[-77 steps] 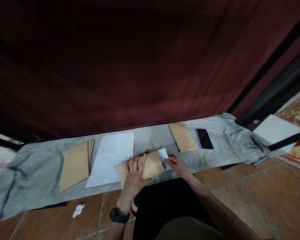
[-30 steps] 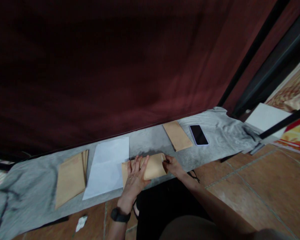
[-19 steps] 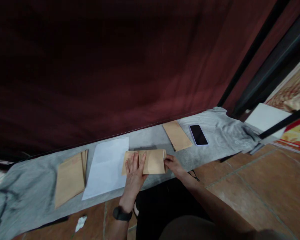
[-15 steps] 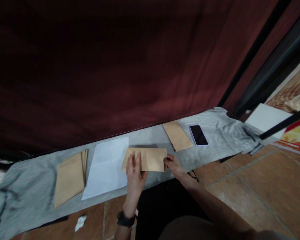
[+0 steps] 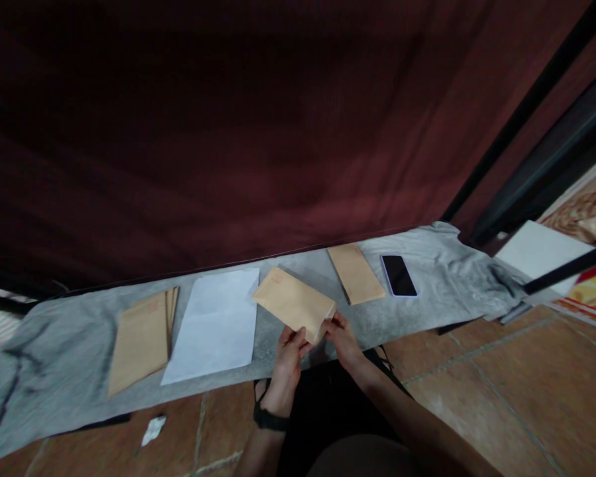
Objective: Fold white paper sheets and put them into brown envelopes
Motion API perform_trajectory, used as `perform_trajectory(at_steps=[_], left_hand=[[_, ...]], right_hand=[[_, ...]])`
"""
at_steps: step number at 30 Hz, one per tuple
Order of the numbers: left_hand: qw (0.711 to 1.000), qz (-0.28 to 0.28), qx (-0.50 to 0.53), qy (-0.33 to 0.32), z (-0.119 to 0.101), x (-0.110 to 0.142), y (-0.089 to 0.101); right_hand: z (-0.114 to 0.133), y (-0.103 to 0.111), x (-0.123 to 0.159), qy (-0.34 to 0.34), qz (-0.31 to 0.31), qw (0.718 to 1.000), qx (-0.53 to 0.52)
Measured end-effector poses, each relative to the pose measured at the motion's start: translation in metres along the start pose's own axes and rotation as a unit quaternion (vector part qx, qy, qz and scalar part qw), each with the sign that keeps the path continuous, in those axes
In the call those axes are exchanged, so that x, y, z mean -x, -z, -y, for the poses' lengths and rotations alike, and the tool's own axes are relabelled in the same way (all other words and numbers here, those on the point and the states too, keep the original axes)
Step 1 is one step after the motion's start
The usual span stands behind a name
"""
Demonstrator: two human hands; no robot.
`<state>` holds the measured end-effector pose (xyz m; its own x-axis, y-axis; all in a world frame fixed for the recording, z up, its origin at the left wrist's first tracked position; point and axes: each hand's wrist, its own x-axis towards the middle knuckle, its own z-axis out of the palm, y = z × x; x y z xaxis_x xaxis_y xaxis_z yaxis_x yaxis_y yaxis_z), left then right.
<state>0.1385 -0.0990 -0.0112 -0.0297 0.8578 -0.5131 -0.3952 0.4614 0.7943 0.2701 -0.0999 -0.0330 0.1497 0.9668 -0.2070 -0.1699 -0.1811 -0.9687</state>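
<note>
Both hands hold one brown paper envelope [image 5: 294, 298] at its near right end, tilted over the grey cloth. My left hand [image 5: 291, 354] pinches the lower corner, with the thumb on top. At the right end, by a pale edge, the fingers of my right hand [image 5: 340, 338] are closed on the envelope. To the left lies a sheet of white paper [image 5: 216, 321], and beyond it a stack of brown envelopes [image 5: 140, 334]. Another brown envelope pile [image 5: 356, 273] rests to the right of my hands.
A phone [image 5: 398, 275] lies face up on the grey cloth [image 5: 442, 275] at the right. Behind the narrow surface hangs a dark red curtain [image 5: 258, 165]. A black pole [image 5: 516, 119] stands at right. A white scrap [image 5: 153, 430] is on the tiled floor.
The envelope has turned from lying level to slanting, its right end now nearer me. My left hand has moved from its left part to the lower right corner.
</note>
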Motion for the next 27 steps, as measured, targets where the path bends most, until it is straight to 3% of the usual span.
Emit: perform_trajectory(at_steps=[5,9,11,13,17,18,20,22,23,25,27], left_hand=[[0.989,0.046,-0.139,-0.013,-0.017,-0.009,0.014],[0.975,0.032,-0.221,-0.014,-0.027,-0.017,0.029],[0.968,0.023,-0.25,-0.014,-0.029,-0.021,0.034],[0.96,0.012,-0.279,-0.016,-0.031,-0.024,0.039],[0.933,-0.031,-0.355,-0.044,-0.034,-0.023,0.046],[0.912,-0.057,-0.399,-0.078,-0.035,-0.022,0.046],[0.838,-0.1,-0.5,-0.195,-0.037,-0.022,0.041],[0.745,-0.09,-0.572,-0.332,-0.039,-0.03,0.031],[0.712,-0.059,-0.585,-0.384,-0.04,-0.037,0.024],[0.659,-0.016,-0.617,-0.429,-0.044,-0.059,0.012],[0.629,0.005,-0.654,-0.421,-0.048,-0.085,0.003]], right_hand=[[-0.001,0.021,0.002,-0.013,-0.017,1.0,-0.015],[-0.008,0.035,-0.003,0.114,-0.087,0.98,0.137],[-0.008,0.039,-0.004,0.198,-0.044,0.949,0.241],[-0.006,0.041,-0.005,0.258,0.038,0.909,0.324],[-0.002,0.038,-0.004,0.312,0.159,0.829,0.436],[-0.002,0.037,-0.003,0.315,0.167,0.817,0.454],[-0.003,0.035,-0.002,0.318,0.165,0.805,0.473],[-0.006,0.034,-0.001,0.322,0.155,0.801,0.481],[-0.007,0.034,-0.001,0.323,0.152,0.799,0.484],[-0.008,0.033,-0.001,0.324,0.151,0.793,0.493],[-0.009,0.033,-0.002,0.323,0.153,0.788,0.502]])
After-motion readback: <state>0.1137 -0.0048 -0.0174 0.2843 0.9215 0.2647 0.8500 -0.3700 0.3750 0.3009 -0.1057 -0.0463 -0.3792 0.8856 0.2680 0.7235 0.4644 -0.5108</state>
